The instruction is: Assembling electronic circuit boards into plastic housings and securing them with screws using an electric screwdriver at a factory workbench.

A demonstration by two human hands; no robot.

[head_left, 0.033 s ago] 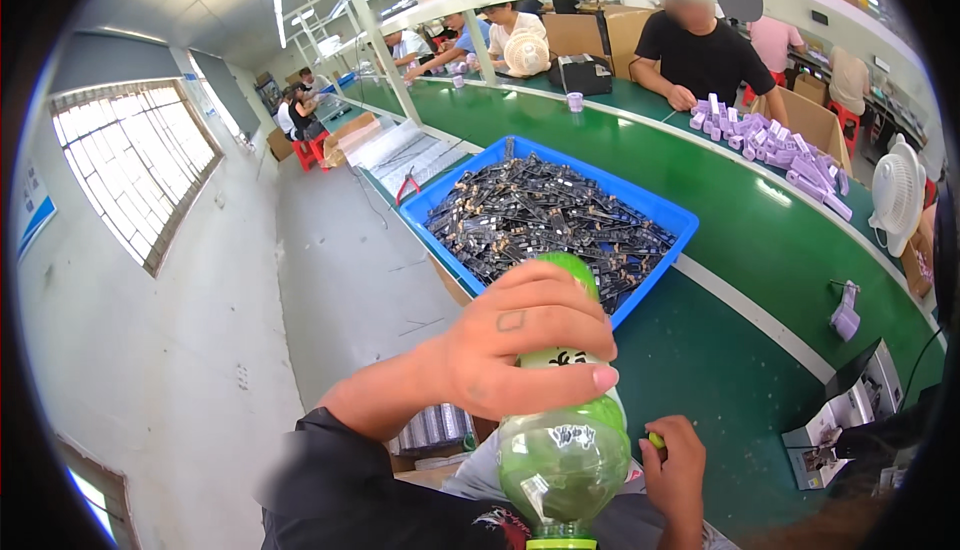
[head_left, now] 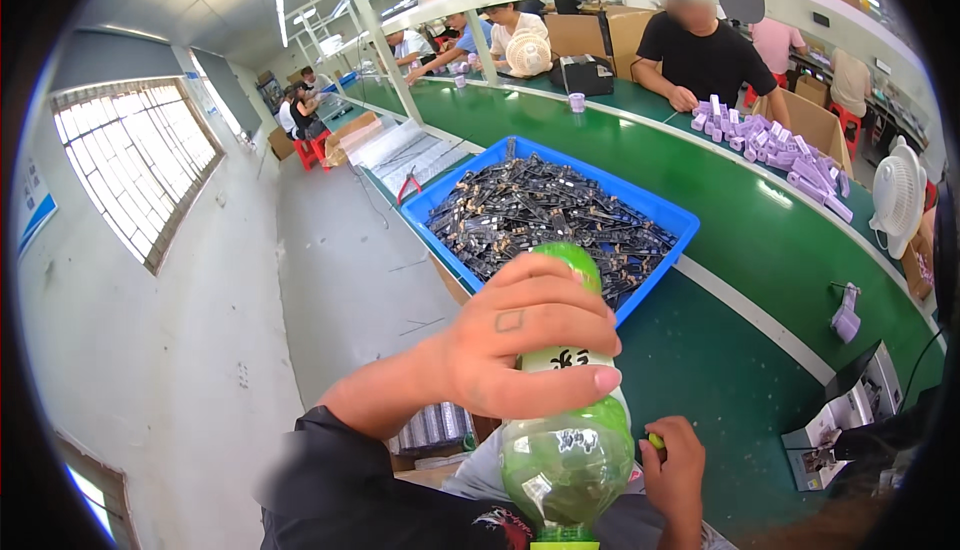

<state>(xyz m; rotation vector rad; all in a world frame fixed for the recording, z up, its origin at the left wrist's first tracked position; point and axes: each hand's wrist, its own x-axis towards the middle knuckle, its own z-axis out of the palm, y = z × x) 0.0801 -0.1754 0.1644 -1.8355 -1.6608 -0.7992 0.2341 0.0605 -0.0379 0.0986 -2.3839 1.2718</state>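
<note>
My left hand (head_left: 525, 345) is wrapped round the middle of a green plastic drink bottle (head_left: 566, 450), fingers across its label. The bottle is tipped, with its neck toward me at the lower edge and its base pointing away, over the near corner of the blue bin. Lower and to the right, my right hand (head_left: 675, 470) is closed with a small green bottle cap (head_left: 656, 441) between thumb and fingers. Past the bottle stands a blue plastic bin (head_left: 685, 225) heaped with small black electronic parts (head_left: 540, 210); neither hand appears to touch them.
A green conveyor belt (head_left: 640, 150) runs beyond the bin. Across it, a person in black (head_left: 705, 55) sits by a pile of purple plastic parts (head_left: 780, 150). A white fan (head_left: 897, 190) and an open box (head_left: 850, 415) stand at right; red-handled pliers (head_left: 408, 187) lie left of the bin.
</note>
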